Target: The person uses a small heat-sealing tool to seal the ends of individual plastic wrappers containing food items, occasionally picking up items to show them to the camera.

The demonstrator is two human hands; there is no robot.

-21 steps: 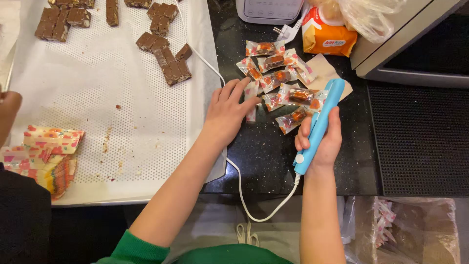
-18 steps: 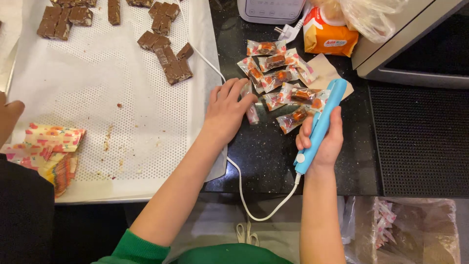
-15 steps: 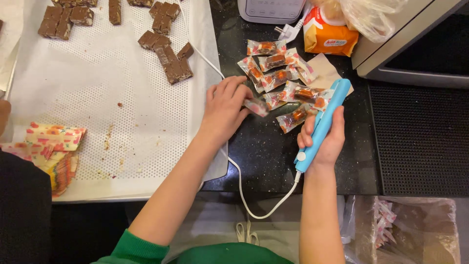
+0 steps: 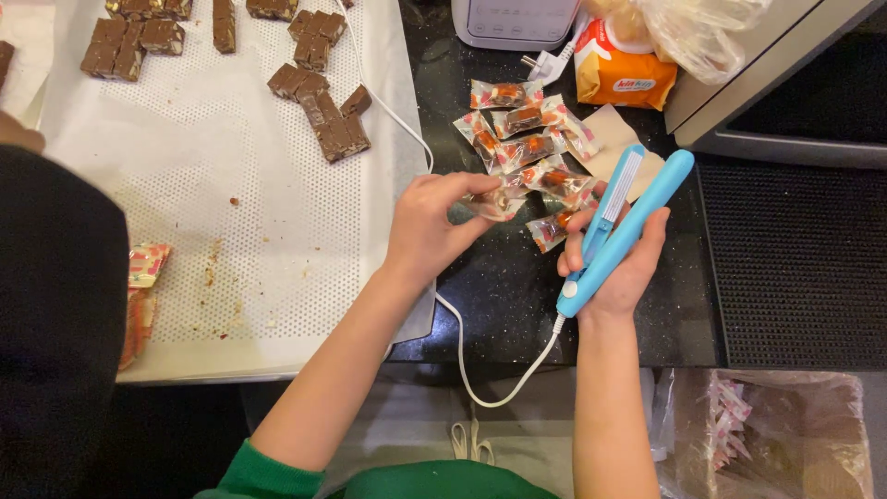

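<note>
From the head camera looking down, your left hand is raised just above the dark speckled table, its fingertips pinching a small clear-wrapped sweet packet by its left end, so the packet sits just to the right of that hand and between your two hands. Your right hand is curled around the lower half of a slim light-blue heat sealer, whose two arms stand slightly parted and point up and to the right; its white cord runs from the butt of the tool down past your wrist and loops off the table edge. The pinched packet is close to the sealer's open end but not inside it. Just beyond your hands lies a loose pile of filled clear packets with red-and-orange printing, touching one another on the table. To your left a white perforated baking mat covers a tray and carries brown nut-studded chocolate bars cut into blocks near its far edge, with crumbs scattered over the middle. An orange-and-white bag stands beyond the pile, next to a white appliance.
</note>
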